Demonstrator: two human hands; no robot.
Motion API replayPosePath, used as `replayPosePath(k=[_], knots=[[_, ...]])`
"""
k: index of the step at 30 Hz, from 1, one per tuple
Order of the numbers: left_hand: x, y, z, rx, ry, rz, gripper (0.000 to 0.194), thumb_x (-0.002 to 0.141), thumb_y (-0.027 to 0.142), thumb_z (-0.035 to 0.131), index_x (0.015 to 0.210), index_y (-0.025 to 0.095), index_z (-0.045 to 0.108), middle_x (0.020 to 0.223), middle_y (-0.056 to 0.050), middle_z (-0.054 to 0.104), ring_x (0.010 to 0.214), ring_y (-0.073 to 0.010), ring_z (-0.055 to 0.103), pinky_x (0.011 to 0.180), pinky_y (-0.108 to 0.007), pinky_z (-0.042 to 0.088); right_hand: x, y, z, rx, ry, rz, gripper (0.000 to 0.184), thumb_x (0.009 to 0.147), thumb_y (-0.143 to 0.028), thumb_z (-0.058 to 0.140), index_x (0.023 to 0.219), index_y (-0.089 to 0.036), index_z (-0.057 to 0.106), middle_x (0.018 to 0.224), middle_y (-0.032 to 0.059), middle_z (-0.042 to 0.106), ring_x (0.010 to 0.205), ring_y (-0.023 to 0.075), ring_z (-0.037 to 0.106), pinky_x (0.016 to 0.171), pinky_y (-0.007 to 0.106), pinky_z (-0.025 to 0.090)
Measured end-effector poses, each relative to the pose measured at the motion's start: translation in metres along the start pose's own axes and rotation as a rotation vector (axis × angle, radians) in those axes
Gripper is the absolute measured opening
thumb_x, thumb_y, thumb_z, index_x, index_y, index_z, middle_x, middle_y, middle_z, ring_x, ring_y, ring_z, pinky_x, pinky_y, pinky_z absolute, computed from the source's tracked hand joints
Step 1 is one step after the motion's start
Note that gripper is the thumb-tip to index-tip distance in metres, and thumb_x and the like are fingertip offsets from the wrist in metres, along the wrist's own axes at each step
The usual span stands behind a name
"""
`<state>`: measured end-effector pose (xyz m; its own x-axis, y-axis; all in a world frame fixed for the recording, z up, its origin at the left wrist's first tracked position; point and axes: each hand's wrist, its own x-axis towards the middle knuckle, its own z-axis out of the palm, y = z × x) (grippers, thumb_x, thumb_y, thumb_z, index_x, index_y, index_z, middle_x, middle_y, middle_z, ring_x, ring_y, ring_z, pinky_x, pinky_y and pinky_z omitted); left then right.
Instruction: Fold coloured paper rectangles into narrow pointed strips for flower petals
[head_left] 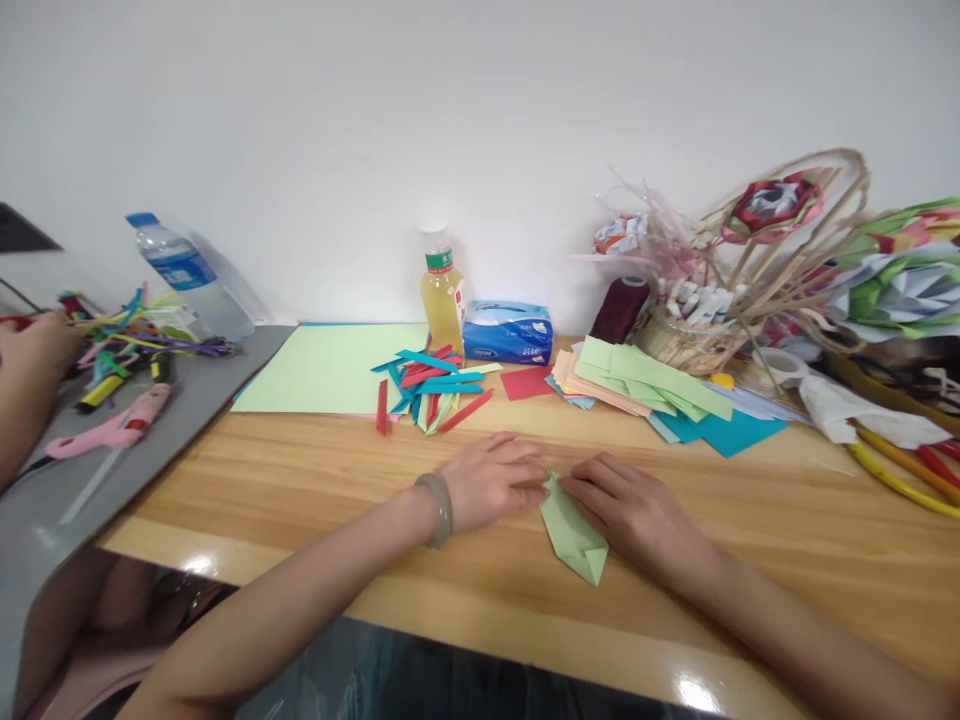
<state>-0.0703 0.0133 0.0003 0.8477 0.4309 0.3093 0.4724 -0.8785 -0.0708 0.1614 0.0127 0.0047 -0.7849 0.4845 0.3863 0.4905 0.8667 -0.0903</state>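
Behind bare wood along the worktop's [300, 480] front edge, folded green paper [574, 532] is touched by left hand [491, 485] and right hand [637, 510], whether pinched cannot be told.

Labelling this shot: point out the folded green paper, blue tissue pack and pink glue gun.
Folded green paper [572, 532]: head view, middle of its face.
Blue tissue pack [506, 339]: head view, front side.
Pink glue gun [127, 430]: head view, body.

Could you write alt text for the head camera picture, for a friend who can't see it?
A person's left hand and right hand are at the tip of a folded green paper on a wooden table. Behind them are red and blue paper strips, a bottle of yellow drink, a blue tissue pack and stacked coloured paper.
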Motion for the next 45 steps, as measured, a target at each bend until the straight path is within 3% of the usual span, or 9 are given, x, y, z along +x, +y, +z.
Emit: replayPosePath(k=[15,23,29,33,38,41,45], knots=[[0.005,0.003,-0.001,-0.052,0.040,-0.034,0.027,0.094,0.019,0.039,0.097,0.020,0.066,0.100,-0.003,0.064,0.103,-0.0179,0.049,0.090,-0.034,0.040,0.005,-0.001,-0.006,0.014,-0.062,-0.067,0.026,0.092,-0.012,0.034,0.097,-0.013,0.060,0.086,0.0100,0.059,0.080,0.0204,0.051,0.068,0.034,0.047],[0.006,0.004,0.002,-0.016,0.021,-0.012,0.025,0.094,0.017,0.040,0.104,0.019,0.062,0.097,-0.004,0.064,0.105,-0.0175,0.049,0.093,-0.034,0.039,0.005,0.000,-0.006,0.038,-0.051,-0.055,0.026,0.092,-0.012,0.034,0.098,-0.014,0.060,0.086,0.0097,0.058,0.079,0.0198,0.051,0.066,0.033,0.048],[0.009,0.009,0.004,0.008,0.081,-0.052,0.032,0.097,0.023,0.035,0.088,0.017,0.065,0.088,-0.002,0.064,0.094,-0.0167,0.053,0.086,-0.031,0.042,0.003,0.001,-0.004,0.064,-0.072,-0.052,0.024,0.091,-0.012,0.037,0.099,-0.014,0.060,0.088,0.0098,0.058,0.081,0.0202,0.051,0.067,0.034,0.047],[0.009,0.010,0.001,0.013,0.068,-0.015,0.030,0.097,0.020,0.033,0.096,0.017,0.063,0.088,-0.003,0.062,0.095,-0.0170,0.052,0.088,-0.033,0.041,0.003,0.001,-0.006,0.113,-0.084,-0.032,0.025,0.089,-0.011,0.038,0.098,-0.012,0.061,0.086,0.0108,0.057,0.081,0.0208,0.051,0.067,0.034,0.047],[0.012,0.012,0.000,-0.068,0.032,-0.147,0.030,0.096,0.029,0.036,0.092,0.015,0.063,0.090,-0.004,0.061,0.092,-0.0169,0.053,0.086,-0.031,0.042,0.005,0.000,-0.011,0.206,-0.096,0.055,0.029,0.084,-0.008,0.038,0.098,-0.014,0.062,0.087,0.0105,0.056,0.081,0.0209,0.051,0.068,0.035,0.047],[0.014,0.013,-0.002,-0.113,0.029,-0.162,0.030,0.095,0.033,0.038,0.099,0.016,0.062,0.098,-0.005,0.061,0.103,-0.0194,0.050,0.090,-0.034,0.041,0.007,-0.001,-0.010,0.229,-0.100,0.094,0.031,0.082,-0.006,0.038,0.099,-0.015,0.063,0.086,0.0097,0.056,0.081,0.0204,0.051,0.069,0.035,0.047],[0.015,0.014,-0.004,-0.207,0.051,-0.286,0.031,0.091,0.038,0.046,0.109,0.015,0.058,0.107,-0.005,0.060,0.108,-0.0185,0.048,0.095,-0.032,0.041,0.009,-0.001,-0.008,0.220,-0.145,0.120,0.034,0.081,-0.007,0.040,0.106,-0.015,0.061,0.086,0.0094,0.054,0.081,0.0210,0.051,0.070,0.035,0.047]])
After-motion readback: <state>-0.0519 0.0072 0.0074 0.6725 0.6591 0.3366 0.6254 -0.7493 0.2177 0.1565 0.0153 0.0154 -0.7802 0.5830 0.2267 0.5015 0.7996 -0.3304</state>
